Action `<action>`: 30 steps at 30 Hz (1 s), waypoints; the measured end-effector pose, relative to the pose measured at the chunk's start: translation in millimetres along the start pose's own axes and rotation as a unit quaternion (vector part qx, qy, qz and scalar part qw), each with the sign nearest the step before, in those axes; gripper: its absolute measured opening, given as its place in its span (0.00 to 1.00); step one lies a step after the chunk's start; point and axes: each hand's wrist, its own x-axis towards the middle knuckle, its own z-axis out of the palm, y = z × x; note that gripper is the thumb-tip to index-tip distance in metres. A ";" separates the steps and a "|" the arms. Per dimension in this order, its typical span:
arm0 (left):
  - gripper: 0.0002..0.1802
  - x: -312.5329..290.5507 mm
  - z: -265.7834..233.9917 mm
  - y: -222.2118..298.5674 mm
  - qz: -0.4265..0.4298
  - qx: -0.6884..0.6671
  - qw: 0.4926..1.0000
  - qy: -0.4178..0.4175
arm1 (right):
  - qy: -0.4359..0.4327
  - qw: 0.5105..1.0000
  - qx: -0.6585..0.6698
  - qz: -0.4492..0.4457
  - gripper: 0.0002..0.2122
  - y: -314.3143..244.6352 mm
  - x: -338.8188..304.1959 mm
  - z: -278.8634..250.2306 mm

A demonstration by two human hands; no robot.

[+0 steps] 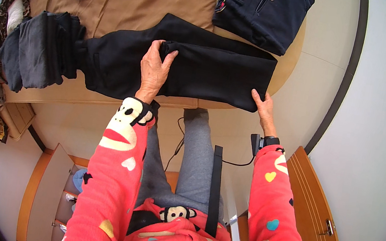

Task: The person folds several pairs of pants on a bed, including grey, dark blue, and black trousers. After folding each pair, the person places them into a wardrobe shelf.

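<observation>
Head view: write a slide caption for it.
The left hand and right hand hold black trousers on a tan bedspread beside a stack of folded dark-grey clothes.

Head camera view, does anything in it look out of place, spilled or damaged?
No spill or damage shows, including on the black fabric trousers. The long brown-and-black spotted cloth lies bunched at the picture's left, looking untidy beside the stacked dark grey folded clothes.

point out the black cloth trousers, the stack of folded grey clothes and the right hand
Black cloth trousers (215, 72), head view: middle of the leg
Stack of folded grey clothes (40, 54), head view: its middle
Right hand (267, 113), head view: its back
</observation>
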 end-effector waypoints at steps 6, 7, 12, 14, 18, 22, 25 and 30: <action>0.23 -12.6 -1.0 8.8 -0.060 -0.077 0.991 -0.090 | 0.058 0.997 0.010 -0.050 0.24 4.2 6.9 6.0; 0.23 -14.7 1.8 9.9 -0.061 -0.094 0.989 -0.098 | 0.074 0.995 0.014 -0.063 0.22 2.3 3.0 4.5; 0.21 -6.2 12.1 12.0 -0.104 -0.098 0.988 -0.064 | 0.104 0.978 -0.154 -0.095 0.20 -7.2 -43.4 5.4; 0.20 -4.7 11.2 18.9 -0.123 -0.117 0.982 -0.078 | -0.064 0.998 -0.004 0.029 0.21 -1.3 -66.9 27.8; 0.17 -39.2 6.4 64.7 -0.121 -0.302 0.934 -0.148 | -0.236 0.865 0.437 0.079 0.33 14.3 -74.8 79.3; 0.22 -80.0 22.7 140.0 -0.175 -0.405 0.858 -0.263 | -0.119 0.692 0.709 0.061 0.38 3.0 -79.0 103.2; 0.21 -95.4 49.3 193.0 0.045 -0.279 0.930 -0.235 | -0.049 0.533 0.842 -0.073 0.32 -9.0 -89.5 103.0; 0.22 -67.3 67.1 186.8 0.008 -0.329 0.871 -0.365 | -0.019 0.695 0.718 0.047 0.28 29.8 -64.2 -3.5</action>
